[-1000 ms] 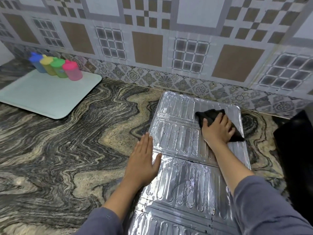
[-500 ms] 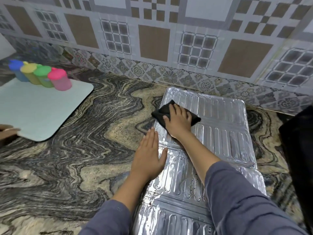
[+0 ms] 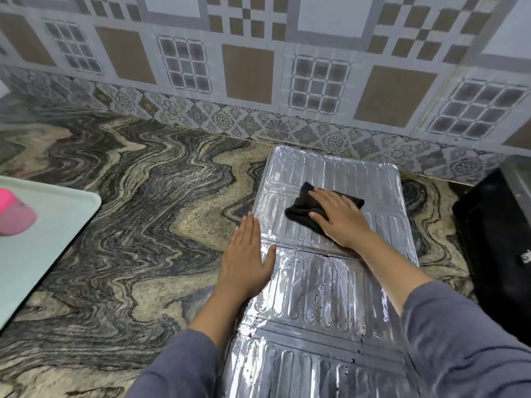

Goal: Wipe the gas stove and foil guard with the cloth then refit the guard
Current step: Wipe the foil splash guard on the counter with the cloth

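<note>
The ribbed silver foil guard [image 3: 316,285] lies flat on the marbled stone counter, unfolded in several panels, with dark specks on the nearer panels. A black cloth [image 3: 301,206] rests on the far panel. My right hand [image 3: 342,219] presses flat on the cloth and covers most of it. My left hand [image 3: 247,259] lies palm down, fingers together, on the guard's left edge and the counter beside it. The black gas stove [image 3: 494,245] shows only as a dark block at the right edge.
A pale tray [image 3: 43,239] sits at the left on the counter [image 3: 129,225], with a pink-lidded cup [image 3: 13,215] on it at the frame edge. A patterned tiled wall [image 3: 258,67] runs along the back.
My right hand slid the cloth from the far panel's right side to its left edge, then back toward the middle. My left hand stayed put. The view shifted right.
</note>
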A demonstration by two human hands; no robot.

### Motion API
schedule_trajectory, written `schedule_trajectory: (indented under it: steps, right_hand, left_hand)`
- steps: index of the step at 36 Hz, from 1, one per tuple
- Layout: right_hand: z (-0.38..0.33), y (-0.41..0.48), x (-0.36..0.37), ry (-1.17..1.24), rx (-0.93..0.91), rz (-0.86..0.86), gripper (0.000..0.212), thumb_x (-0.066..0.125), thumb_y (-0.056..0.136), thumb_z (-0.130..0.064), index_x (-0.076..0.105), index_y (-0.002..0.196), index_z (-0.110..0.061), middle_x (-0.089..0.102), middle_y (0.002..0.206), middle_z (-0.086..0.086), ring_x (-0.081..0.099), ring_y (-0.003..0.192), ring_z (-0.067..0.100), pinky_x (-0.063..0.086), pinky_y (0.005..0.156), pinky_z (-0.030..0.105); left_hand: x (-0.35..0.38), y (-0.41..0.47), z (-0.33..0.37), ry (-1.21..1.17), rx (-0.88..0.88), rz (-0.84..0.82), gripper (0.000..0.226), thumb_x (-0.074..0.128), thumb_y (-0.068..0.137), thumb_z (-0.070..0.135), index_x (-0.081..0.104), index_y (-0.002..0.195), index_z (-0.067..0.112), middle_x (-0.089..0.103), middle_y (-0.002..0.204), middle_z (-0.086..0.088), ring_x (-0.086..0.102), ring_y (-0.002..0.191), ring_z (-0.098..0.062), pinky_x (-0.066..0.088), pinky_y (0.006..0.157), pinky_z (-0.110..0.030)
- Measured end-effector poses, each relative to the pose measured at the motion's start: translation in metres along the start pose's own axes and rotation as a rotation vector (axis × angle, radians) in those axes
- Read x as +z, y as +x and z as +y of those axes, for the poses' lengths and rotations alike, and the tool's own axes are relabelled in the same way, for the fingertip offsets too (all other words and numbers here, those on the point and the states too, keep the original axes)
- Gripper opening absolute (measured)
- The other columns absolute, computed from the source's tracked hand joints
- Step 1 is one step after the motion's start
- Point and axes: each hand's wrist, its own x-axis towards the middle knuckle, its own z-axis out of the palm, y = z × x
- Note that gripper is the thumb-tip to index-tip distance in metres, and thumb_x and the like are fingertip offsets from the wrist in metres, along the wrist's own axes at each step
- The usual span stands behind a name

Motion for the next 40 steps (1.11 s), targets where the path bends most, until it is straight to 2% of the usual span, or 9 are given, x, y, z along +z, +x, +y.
schedule_trajectory:
  steps: [5, 9, 14, 18, 24, 29, 33, 37, 40]
  right_hand:
    - [0.013, -0.027, 0.000, -0.001, 0.369, 0.120, 0.057, 0.030, 0.096, -0.048, 0.021, 0.146, -0.023, 0.024, 0.154, 0.000, 0.021, 0.141, 0.022, 0.017, 0.115, 0.042]
    - [-0.004, -0.042, 0.005, 0.032, 0.654, 0.151, 0.060, 0.028, 0.097, -0.046, 0.014, 0.148, -0.018, 0.015, 0.157, 0.003, 0.013, 0.142, 0.027, 0.013, 0.113, 0.046]
    - [-0.036, -0.043, 0.016, 0.065, 0.743, 0.159, 0.062, 0.029, 0.096, -0.045, 0.009, 0.148, -0.017, 0.008, 0.158, 0.003, 0.008, 0.143, 0.027, 0.010, 0.113, 0.048]
    - [-0.055, -0.035, 0.021, 0.085, 0.678, 0.151, 0.062, 0.030, 0.096, -0.044, 0.008, 0.148, -0.018, 0.007, 0.158, 0.001, 0.006, 0.144, 0.026, 0.009, 0.113, 0.048]
    - [-0.074, -0.013, 0.025, 0.090, 0.480, 0.125, 0.061, 0.031, 0.096, -0.044, 0.009, 0.148, -0.021, 0.008, 0.158, -0.002, 0.006, 0.144, 0.021, 0.005, 0.115, 0.046]
    - [-0.079, 0.002, 0.023, 0.080, 0.217, 0.035, 0.060, 0.030, 0.096, -0.047, 0.011, 0.148, -0.026, 0.008, 0.158, -0.006, 0.005, 0.145, 0.017, 0.004, 0.115, 0.043]
    - [-0.071, -0.001, 0.017, 0.095, 0.029, -0.017, 0.060, 0.038, 0.095, -0.048, 0.015, 0.148, -0.030, 0.012, 0.157, -0.010, 0.008, 0.144, 0.014, 0.004, 0.115, 0.040]
    - [-0.053, -0.010, 0.007, 0.084, -0.098, -0.072, 0.060, 0.044, 0.093, -0.048, 0.019, 0.146, -0.035, 0.019, 0.155, -0.012, 0.013, 0.144, 0.013, 0.008, 0.115, 0.038]
    - [-0.041, -0.021, 0.003, 0.089, -0.124, -0.060, 0.057, 0.046, 0.092, -0.047, 0.024, 0.144, -0.036, 0.026, 0.153, -0.011, 0.019, 0.142, 0.013, 0.013, 0.115, 0.039]
  left_hand:
    - [0.001, 0.001, 0.000, 0.003, -0.004, -0.003, 0.073, 0.011, 0.093, 0.052, -0.011, 0.147, 0.008, -0.018, 0.156, -0.008, -0.017, 0.144, -0.015, -0.010, 0.116, -0.029]
    - [0.002, 0.001, -0.001, 0.005, 0.001, 0.005, 0.074, 0.008, 0.091, 0.053, -0.010, 0.147, 0.007, -0.017, 0.156, -0.009, -0.016, 0.144, -0.017, -0.011, 0.115, -0.028]
    - [0.002, 0.000, 0.000, -0.024, 0.015, 0.040, 0.074, 0.011, 0.091, 0.051, -0.005, 0.148, 0.006, -0.012, 0.157, -0.009, -0.012, 0.145, -0.017, -0.010, 0.115, -0.028]
    - [0.001, 0.001, 0.000, -0.021, 0.025, 0.041, 0.074, 0.012, 0.092, 0.051, -0.004, 0.148, 0.005, -0.011, 0.157, -0.010, -0.011, 0.145, -0.018, -0.009, 0.116, -0.029]
    - [0.001, 0.001, -0.001, -0.028, 0.025, 0.035, 0.073, 0.014, 0.093, 0.049, -0.005, 0.148, 0.005, -0.012, 0.157, -0.010, -0.011, 0.145, -0.018, -0.008, 0.117, -0.029]
    - [0.000, 0.000, 0.000, -0.027, 0.026, 0.057, 0.072, 0.018, 0.096, 0.048, -0.006, 0.147, 0.005, -0.012, 0.157, -0.010, -0.011, 0.145, -0.018, -0.009, 0.116, -0.029]
    - [0.000, 0.000, 0.001, -0.035, 0.016, 0.058, 0.072, 0.019, 0.095, 0.048, -0.005, 0.147, 0.004, -0.013, 0.157, -0.010, -0.012, 0.145, -0.017, -0.009, 0.117, -0.028]
    - [0.001, 0.000, 0.000, -0.042, 0.013, 0.056, 0.073, 0.020, 0.095, 0.048, -0.005, 0.147, 0.004, -0.013, 0.157, -0.010, -0.012, 0.145, -0.017, -0.008, 0.117, -0.029]
    - [0.000, 0.001, 0.000, -0.046, 0.009, 0.055, 0.072, 0.021, 0.095, 0.047, -0.004, 0.148, 0.005, -0.012, 0.157, -0.010, -0.011, 0.146, -0.017, -0.008, 0.117, -0.030]
